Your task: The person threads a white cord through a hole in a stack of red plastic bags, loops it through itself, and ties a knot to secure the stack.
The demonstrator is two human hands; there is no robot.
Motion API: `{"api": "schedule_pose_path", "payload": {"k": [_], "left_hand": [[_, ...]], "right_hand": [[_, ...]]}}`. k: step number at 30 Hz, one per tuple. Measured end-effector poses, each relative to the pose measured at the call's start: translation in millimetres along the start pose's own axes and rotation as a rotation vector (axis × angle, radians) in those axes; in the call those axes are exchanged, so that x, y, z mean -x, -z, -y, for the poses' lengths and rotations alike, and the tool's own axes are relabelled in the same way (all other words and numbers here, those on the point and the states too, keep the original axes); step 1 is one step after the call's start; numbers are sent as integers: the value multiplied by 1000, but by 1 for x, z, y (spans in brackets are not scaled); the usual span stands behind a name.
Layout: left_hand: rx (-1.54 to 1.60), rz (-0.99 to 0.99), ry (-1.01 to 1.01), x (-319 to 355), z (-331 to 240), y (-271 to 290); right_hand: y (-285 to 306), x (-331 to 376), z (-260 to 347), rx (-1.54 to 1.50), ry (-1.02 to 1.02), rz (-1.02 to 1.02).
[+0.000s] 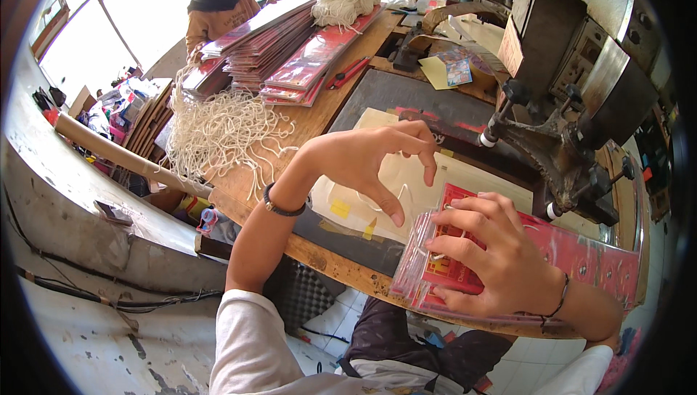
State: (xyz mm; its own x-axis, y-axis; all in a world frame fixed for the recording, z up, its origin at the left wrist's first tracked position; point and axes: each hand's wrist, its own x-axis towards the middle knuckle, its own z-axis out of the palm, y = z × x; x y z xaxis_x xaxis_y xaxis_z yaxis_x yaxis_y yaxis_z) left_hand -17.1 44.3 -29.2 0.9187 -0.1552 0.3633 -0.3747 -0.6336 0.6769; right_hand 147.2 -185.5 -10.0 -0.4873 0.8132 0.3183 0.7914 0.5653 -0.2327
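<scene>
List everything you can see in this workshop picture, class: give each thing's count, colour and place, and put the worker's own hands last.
Workbench: one, brown wood, centre.
Flat glossy bags stack: one stack, red, near edge under the right hand.
Bag stacks: several, red, far end of the bench.
Cord pile: one tangle, white, left edge of the bench.
Cord bundle: one, white, atop the far stacks.
Cream sheet: one, with yellow tape, under the left hand.
Press machine: one, dark metal, right.
Cardboard tube: one, brown, left of the bench.
Other people: two, far side, top.
Left hand: one, raised over the sheet, fingers curled, seems to pinch white cord.
Right hand: one, pressing on the red stack.
</scene>
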Motion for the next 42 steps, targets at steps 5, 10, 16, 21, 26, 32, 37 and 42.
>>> {"api": "schedule_pose_path", "payload": {"k": [5,10,16,21,26,32,37,42], "left_hand": [[-187,172,32,3,-31,-11],[-230,145,108,13,-44,-47],[-79,-137,182,45,-53,-59],[149,-388,248,64,-58,-80],[276,-490,391,63,-72,-95],[255,-545,443,48,-67,-94],[198,-583,482,42,-64,-94],[450,-645,327,32,-53,-102]], "right_hand": [[-1,2,2,1,-21,-27],[1,1,4,-36,-37,-24],[2,0,0,-130,-33,-51],[16,4,-4,-116,1,-37],[34,27,-2,-104,-12,-58],[48,47,-5,-117,-57,-41],[42,60,-12,-92,-92,52],[45,24,-6,-61,-205,16]]}}
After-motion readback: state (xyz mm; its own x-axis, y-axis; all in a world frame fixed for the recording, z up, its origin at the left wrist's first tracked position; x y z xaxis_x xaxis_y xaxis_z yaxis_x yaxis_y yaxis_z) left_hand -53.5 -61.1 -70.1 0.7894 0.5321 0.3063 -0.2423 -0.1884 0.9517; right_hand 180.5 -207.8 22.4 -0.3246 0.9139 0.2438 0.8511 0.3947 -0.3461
